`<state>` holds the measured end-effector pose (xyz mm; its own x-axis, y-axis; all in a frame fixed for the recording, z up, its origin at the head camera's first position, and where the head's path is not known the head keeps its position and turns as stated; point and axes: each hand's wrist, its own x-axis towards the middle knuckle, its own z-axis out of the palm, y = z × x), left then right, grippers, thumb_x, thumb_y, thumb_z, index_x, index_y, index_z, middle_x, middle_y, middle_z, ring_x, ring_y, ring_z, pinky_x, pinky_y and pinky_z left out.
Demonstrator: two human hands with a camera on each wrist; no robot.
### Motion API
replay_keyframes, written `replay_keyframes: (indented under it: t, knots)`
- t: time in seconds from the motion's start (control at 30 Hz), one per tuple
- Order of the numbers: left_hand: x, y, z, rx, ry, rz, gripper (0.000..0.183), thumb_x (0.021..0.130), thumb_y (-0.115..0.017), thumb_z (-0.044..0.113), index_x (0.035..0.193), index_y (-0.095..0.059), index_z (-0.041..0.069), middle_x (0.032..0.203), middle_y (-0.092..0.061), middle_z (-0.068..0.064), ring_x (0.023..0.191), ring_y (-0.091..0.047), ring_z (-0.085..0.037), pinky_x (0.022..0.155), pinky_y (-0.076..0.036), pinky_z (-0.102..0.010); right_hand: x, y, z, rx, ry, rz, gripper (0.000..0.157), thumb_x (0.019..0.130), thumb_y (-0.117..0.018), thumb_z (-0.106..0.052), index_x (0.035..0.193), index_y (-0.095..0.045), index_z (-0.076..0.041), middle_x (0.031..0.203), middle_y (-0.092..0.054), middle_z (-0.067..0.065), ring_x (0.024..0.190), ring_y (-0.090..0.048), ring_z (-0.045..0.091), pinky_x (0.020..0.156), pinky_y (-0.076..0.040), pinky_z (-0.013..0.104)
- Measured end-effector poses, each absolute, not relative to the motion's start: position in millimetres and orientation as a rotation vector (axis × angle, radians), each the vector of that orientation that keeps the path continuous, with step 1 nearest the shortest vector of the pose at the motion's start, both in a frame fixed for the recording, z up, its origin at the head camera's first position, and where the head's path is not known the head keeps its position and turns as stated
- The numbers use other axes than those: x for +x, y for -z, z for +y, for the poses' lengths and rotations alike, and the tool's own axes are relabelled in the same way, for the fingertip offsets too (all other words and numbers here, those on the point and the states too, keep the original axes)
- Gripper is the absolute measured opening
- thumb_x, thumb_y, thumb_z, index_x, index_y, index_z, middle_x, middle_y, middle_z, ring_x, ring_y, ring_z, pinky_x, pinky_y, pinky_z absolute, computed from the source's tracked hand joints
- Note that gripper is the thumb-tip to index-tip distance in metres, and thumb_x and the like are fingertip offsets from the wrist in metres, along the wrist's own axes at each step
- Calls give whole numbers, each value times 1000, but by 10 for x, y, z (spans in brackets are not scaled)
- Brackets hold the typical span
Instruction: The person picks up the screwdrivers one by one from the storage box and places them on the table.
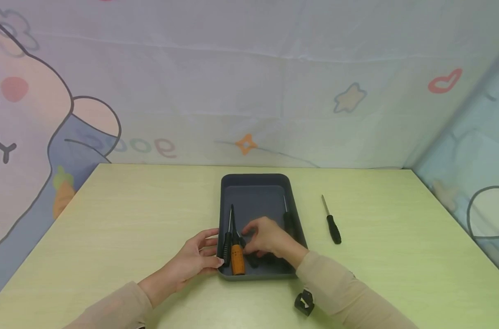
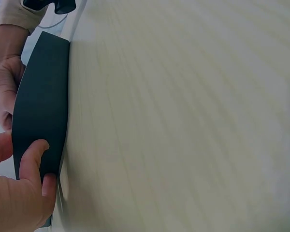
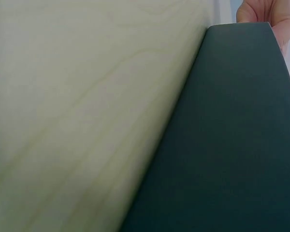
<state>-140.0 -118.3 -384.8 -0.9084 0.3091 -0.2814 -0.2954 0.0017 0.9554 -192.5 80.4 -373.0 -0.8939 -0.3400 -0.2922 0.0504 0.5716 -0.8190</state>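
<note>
A dark grey tray (image 1: 253, 179) lies on the table. My left hand (image 1: 190, 259) holds its left wall, with the thumb at the rim and fingers against the outer side (image 2: 41, 96). Inside, along the left, lie a black-handled screwdriver (image 1: 226, 249) and an orange-handled tool (image 1: 237, 260) with a dark shaft. My right hand (image 1: 268, 237) reaches into the tray, fingers curled down at a small dark tool (image 1: 252, 261); the hand covers most of it, so its kind is unclear. Another black-handled screwdriver (image 1: 288, 221) lies along the tray's right wall, partly behind the right wrist.
A screwdriver (image 1: 333, 230) with a black handle lies on the table to the right of the tray. A small black object (image 1: 304, 302) shows beside the right sleeve, below the tray. A printed cloth (image 1: 249, 82) hangs behind the table's far edge.
</note>
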Motion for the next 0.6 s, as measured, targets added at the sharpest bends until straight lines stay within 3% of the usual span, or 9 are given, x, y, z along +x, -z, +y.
replay_keyframes:
  t: [0.43,0.6]
  knots:
    - [-1406,3838,-1181,17,-1958,1879,74,80,-60,-14,143,-26,1,138,-32,-28,119,-47,-38,80,-51,-43,-1898,3715,781,-314,1046,2572,41,68,-73,1,108,-65,-2,59,-59,4,44,-56,16,44,-46,28]
    - [-1399,3840,-1182,22,-1957,1874,74,80,-60,-14,144,-25,1,139,-31,-29,119,-47,-38,81,-51,-44,-1924,3749,815,-263,1173,2477,39,70,-71,3,108,-64,0,63,-60,6,47,-56,16,47,-49,30]
